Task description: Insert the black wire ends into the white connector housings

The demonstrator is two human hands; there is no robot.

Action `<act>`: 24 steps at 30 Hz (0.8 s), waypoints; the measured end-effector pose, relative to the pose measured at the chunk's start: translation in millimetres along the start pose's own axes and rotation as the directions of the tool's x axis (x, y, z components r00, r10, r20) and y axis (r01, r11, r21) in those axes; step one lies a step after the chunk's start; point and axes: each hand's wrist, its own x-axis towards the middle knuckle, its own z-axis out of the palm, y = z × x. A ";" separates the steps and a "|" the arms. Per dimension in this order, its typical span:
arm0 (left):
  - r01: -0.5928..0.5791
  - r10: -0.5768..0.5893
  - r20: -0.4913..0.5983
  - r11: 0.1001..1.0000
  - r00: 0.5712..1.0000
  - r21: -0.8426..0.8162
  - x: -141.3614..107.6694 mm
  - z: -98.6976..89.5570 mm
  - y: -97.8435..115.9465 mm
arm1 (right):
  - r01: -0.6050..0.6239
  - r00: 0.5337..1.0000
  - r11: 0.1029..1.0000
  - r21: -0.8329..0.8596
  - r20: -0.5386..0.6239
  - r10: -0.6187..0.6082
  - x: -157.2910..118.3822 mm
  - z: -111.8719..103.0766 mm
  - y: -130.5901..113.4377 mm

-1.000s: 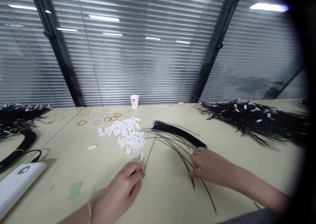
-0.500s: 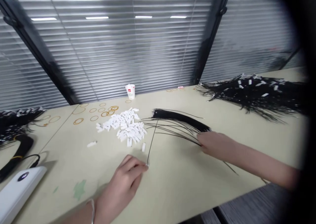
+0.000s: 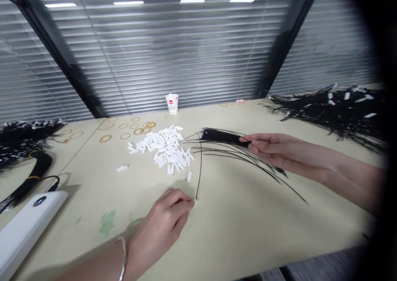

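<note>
Black wire bundle [image 3: 220, 135] sat mid-table [image 3: 242, 231], right of the white-piece heap [image 3: 161, 142]. The right hand [image 3: 273, 148] had its fingers closed on the bundle, seemingly to steady it. One strand [image 3: 200, 165] curved nearer, its end pinched in the left hand's [image 3: 166, 215] fingertips, apparently keeping it separate. Heap sat beyond that hand, likely for short reach.

On the table [image 3: 248, 235], I have a pile of plastic pieces [image 3: 174, 155] midway back, rubber bands [image 3: 149, 125] behind it to the left, and a paper cup [image 3: 172, 104] farther back, before the blinds [image 3: 173, 58]. The wire bundle [image 3: 221, 136] is right of the pile, a wire heap [image 3: 347, 113] far right.
</note>
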 end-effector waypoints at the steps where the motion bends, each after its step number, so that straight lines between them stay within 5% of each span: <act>1: 0.006 -0.006 0.002 1.000 1.000 -0.003 -0.4 -0.1 0.6 | 0.000 1.000 0.973 0.231 0.016 -0.003 -1.7 11.2 -9.4; 4: 0.027 -0.027 0.016 1.000 1.000 -0.006 -1.1 -0.5 2.7 | -0.003 0.993 0.738 0.675 0.092 -0.079 -6.6 47.2 -41.1; 10: 0.034 -0.035 0.040 0.999 0.999 0.022 -0.3 -2.6 6.3 | 0.191 0.898 0.614 0.766 0.116 -0.423 -5.7 95.6 -101.3; 14: 0.023 -0.027 0.052 0.998 0.998 0.060 -1.2 -3.4 6.8 | 0.196 0.838 0.731 0.653 0.276 -0.470 1.5 122.6 -96.4; 18: 0.003 -0.006 0.039 0.996 0.999 0.092 -3.2 -2.9 7.4 | 0.199 0.906 0.915 0.352 0.289 -0.308 3.8 142.1 -55.4; 21: 0.008 -0.014 0.061 0.994 0.998 0.111 -2.7 -2.7 8.3 | 0.193 0.952 0.945 0.265 0.184 -0.246 0.0 142.7 -27.5; 24: 0.009 -0.014 0.049 0.994 0.999 0.109 -1.3 -3.1 9.0 | 0.132 0.961 0.950 0.282 0.198 -0.192 -3.9 138.0 -12.7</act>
